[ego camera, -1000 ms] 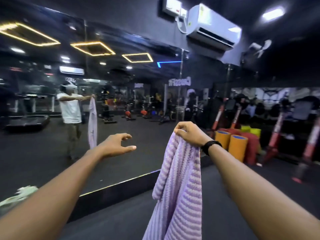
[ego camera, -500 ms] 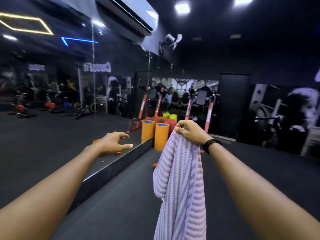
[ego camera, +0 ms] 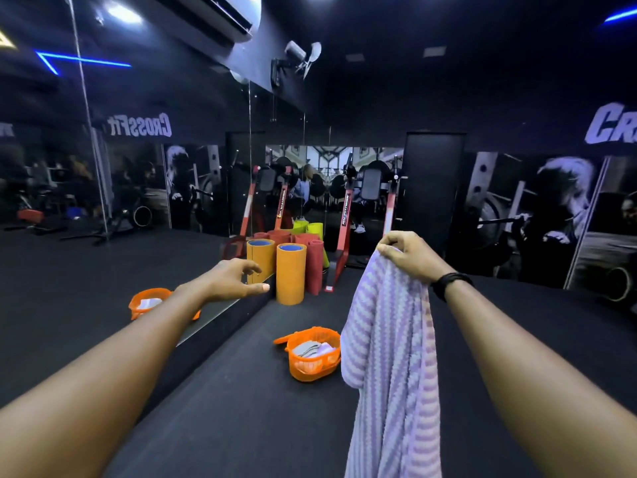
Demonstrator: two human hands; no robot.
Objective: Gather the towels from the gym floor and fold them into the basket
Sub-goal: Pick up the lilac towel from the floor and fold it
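Observation:
A purple-and-white striped towel hangs straight down from my right hand, which pinches its top edge at arm's length. My left hand is stretched out to the left of it, empty, fingers curved and apart. On the dark floor ahead, between my arms, stands an orange basket with folded pale towels inside; the hanging towel covers its right edge.
A mirror wall runs along the left with a low black ledge and shows the basket's reflection. Orange, red and green rolled mats stand upright in the far corner. A red weight machine and a black door lie beyond.
My view has swung right and down, away from the mirror, and the orange basket has come into sight. Both arms keep the same pose, with the towel still hanging from my right hand.

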